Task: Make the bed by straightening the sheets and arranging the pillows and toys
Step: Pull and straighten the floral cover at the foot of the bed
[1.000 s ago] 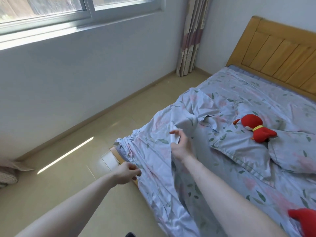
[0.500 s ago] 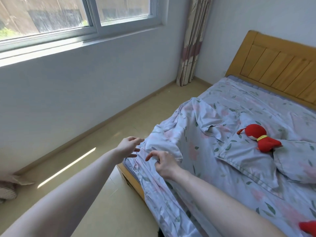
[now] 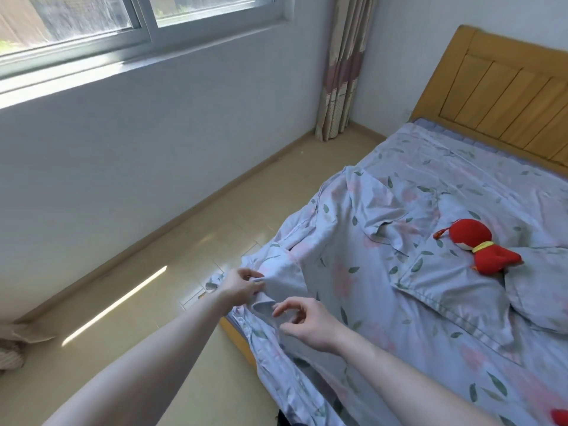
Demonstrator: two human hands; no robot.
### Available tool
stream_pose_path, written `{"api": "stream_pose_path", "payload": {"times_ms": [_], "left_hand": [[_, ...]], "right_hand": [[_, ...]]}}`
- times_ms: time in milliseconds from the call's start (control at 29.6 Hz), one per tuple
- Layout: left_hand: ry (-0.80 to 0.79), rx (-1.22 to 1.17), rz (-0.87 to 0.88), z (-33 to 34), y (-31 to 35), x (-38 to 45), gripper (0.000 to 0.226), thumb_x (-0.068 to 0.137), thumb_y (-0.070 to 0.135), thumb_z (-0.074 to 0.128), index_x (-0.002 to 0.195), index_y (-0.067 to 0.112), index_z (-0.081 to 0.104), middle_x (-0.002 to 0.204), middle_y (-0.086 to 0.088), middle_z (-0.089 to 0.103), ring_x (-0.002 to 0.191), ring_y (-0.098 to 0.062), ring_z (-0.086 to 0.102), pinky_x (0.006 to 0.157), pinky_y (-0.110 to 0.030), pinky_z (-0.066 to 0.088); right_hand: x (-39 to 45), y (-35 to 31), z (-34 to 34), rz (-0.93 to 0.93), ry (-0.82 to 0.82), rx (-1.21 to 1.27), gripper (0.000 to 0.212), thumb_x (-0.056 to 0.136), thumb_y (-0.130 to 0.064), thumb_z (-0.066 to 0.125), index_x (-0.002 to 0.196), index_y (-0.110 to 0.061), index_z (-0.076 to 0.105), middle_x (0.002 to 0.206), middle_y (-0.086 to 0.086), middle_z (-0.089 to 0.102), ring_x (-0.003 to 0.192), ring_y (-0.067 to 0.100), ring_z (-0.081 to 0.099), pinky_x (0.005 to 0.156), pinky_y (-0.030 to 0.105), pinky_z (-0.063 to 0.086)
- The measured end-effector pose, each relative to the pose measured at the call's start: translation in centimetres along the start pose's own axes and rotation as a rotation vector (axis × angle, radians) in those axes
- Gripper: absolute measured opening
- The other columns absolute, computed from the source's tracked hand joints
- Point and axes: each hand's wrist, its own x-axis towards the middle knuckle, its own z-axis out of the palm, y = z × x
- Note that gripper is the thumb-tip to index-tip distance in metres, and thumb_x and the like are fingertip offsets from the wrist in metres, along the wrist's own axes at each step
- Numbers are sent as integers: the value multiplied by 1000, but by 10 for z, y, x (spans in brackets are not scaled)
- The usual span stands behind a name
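Observation:
A pale blue sheet (image 3: 353, 272) with a leaf print lies rumpled over the bed, bunched at the near left corner. My left hand (image 3: 239, 287) pinches a raised fold of that sheet at the corner. My right hand (image 3: 307, 322) hovers just beside it with fingers loosely curled, its fingertips at the rolled edge of the fold. A red plush toy (image 3: 479, 247) lies on a pillow (image 3: 455, 287) in matching fabric. A second pillow (image 3: 541, 287) sits to its right. Part of another red toy (image 3: 561, 416) shows at the bottom right edge.
A wooden headboard (image 3: 498, 96) stands at the far right. The bed frame's wooden corner (image 3: 236, 333) shows under the sheet. Beige tiled floor (image 3: 184, 241) runs between bed and window wall. A curtain (image 3: 341, 72) hangs in the corner. A cloth bundle (image 3: 15, 342) lies far left.
Both hands have come together at the bed's near left corner. My left hand has taken hold of a sheet fold, and my right hand moved closer to it.

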Motion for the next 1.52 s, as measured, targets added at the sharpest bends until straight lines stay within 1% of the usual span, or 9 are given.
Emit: {"api": "stream_pose_path", "payload": {"times_ms": [203,304,439,540,743,1013,1148,1284,1520], "left_hand": [[30,-31,67,-11,-23,3,13,88,37,71,85,25,74,92,-2,74,77,-12,64,68,-30,52],[-9,-31,61,-20,-25,2,18,91,43,67,88,25,72,87,7,68,72,-9,58,56,-22,43],[-141,-83,67,-41,-24,9,22,93,44,65,91,22,69,87,6,69,70,-9,58,55,-19,42],[-210,-114,40,-65,-35,19,19,92,39,64,89,21,66,87,1,69,71,-15,60,68,-32,52],[-199,-69,-52,-135,-82,28,12,91,17,66,97,13,56,110,-11,73,77,-16,70,67,-32,55],[-472,101,92,-159,-127,12,111,55,54,94,145,39,31,139,13,46,117,-9,60,85,-26,56],[-289,-18,146,-154,-117,17,82,63,70,81,131,41,47,124,16,62,116,-7,60,92,-37,58],[-117,-194,140,-165,-97,20,30,93,36,45,116,23,60,110,-10,70,94,-27,71,74,-50,63],[-117,-306,134,-194,-112,35,27,101,33,56,110,14,72,103,-13,75,88,-26,75,72,-43,64]], "right_hand": [[47,45,-10,424,277,170,80,84,-49,76,148,-20,39,150,2,45,128,18,53,103,32,45],[75,53,2,514,211,332,105,64,-66,83,147,-18,41,142,-1,55,123,18,59,104,38,50],[93,37,23,466,271,332,16,87,-39,74,94,-27,66,88,-7,68,78,12,63,67,25,49],[107,12,39,387,387,239,28,83,-44,63,64,-27,53,64,-14,48,66,14,46,65,28,36],[143,-92,69,236,332,183,27,94,-22,55,72,-17,40,65,1,33,59,16,34,51,24,32],[201,-184,136,267,298,-7,31,90,-11,53,61,-16,44,57,3,49,50,21,49,39,20,41],[218,-212,165,266,329,-89,38,92,-12,56,62,-17,33,60,3,40,59,23,45,48,33,50],[222,-227,184,240,323,-59,38,96,-10,54,63,-14,35,63,6,41,45,19,46,31,15,35],[175,-173,175,183,399,214,21,98,-34,57,97,-21,73,92,-7,73,85,14,68,73,28,54]]}}
